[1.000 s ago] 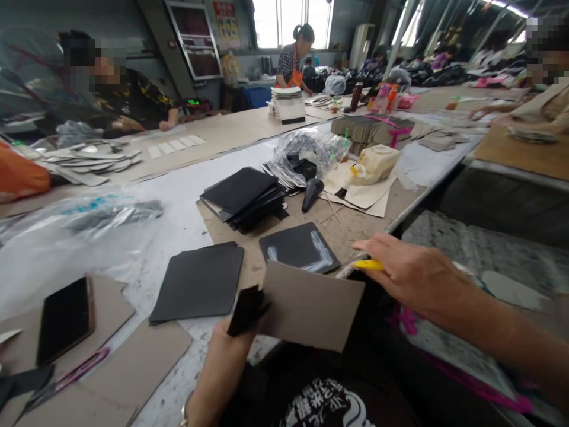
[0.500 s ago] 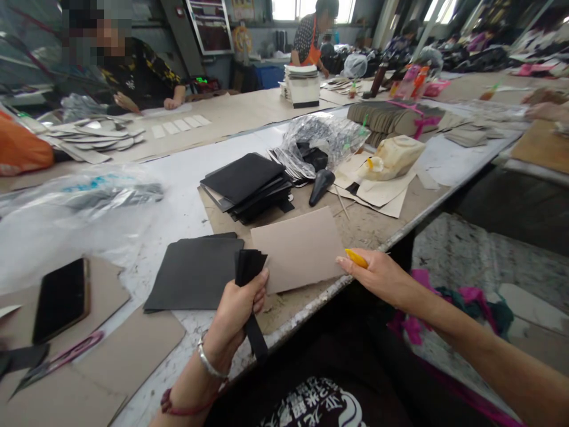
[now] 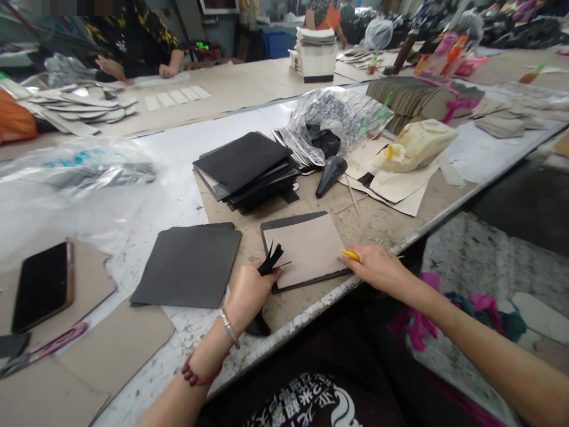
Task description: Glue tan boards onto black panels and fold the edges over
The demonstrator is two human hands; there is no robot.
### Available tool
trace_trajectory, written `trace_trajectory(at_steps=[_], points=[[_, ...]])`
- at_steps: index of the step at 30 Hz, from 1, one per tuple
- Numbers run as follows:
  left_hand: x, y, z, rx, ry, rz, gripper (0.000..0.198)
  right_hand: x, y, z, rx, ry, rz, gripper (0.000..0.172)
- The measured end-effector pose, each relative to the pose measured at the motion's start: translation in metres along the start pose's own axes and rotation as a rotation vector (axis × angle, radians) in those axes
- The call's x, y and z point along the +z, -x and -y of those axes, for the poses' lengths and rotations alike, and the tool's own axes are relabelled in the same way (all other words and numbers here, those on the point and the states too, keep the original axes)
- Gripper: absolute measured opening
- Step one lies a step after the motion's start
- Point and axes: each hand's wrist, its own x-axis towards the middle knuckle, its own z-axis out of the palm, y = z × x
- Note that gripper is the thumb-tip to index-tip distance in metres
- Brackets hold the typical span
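Note:
My left hand [image 3: 251, 290] is closed round a bundle of black strips [image 3: 270, 260], with one strip end hanging below it. Its fingertips rest at the left edge of a beige panel [image 3: 309, 246]. The panel lies on a black sheet [image 3: 291, 220], whose border shows along the top, left and bottom. Closed round a small tool with a yellow tapered handle [image 3: 349, 254], my right hand [image 3: 373, 267] is at the panel's right edge; a thin tip shows behind it. Dark grey sheets [image 3: 189, 267] lie to the left.
Behind the panel stand a stack of black pieces [image 3: 246, 160], a dark cone-shaped object [image 3: 331, 177] and a yellowed plastic container [image 3: 420, 145]. A phone [image 3: 42, 287] and pink-handled scissors [image 3: 57, 344] lie at left. A co-worker's hands [image 3: 169, 68] are across the table.
The beige panel now lies lower, with a black border showing around it. My left hand has turned over and moved right to its edge, strips still held. The view has tilted down.

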Motion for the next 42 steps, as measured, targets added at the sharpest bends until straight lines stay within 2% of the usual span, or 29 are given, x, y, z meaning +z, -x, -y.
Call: trace_trajectory(at_steps=[10,15,17,22,24,28,34,42], points=[[0.004,0.001,-0.005,0.015,-0.09,-0.074,0.012,0.003,-0.003,0.002,0.002,0.059,0.053,0.041],[0.002,0.013,-0.001,0.058,-0.1,-0.139,0.011,0.007,-0.004,-0.001,0.006,0.032,0.051,0.041],[0.001,0.022,0.006,0.154,-0.126,-0.167,0.011,0.009,-0.004,-0.003,0.007,0.02,0.048,0.041],[0.004,0.043,0.028,0.678,-0.277,-0.22,0.051,0.013,-0.006,-0.005,-0.01,-0.024,0.028,0.041],[0.007,0.045,0.035,0.8,-0.37,-0.254,0.057,0.014,-0.006,-0.006,-0.021,-0.049,0.026,0.041],[0.01,0.045,0.044,0.876,-0.488,-0.276,0.057,0.012,-0.005,-0.005,-0.02,-0.053,0.042,0.04],[0.008,0.045,0.054,0.991,-0.516,-0.298,0.037,0.007,-0.004,-0.003,-0.011,-0.007,0.064,0.037],[0.009,0.044,0.055,1.036,-0.558,-0.308,0.038,0.007,-0.003,-0.002,-0.023,0.009,0.069,0.036]])
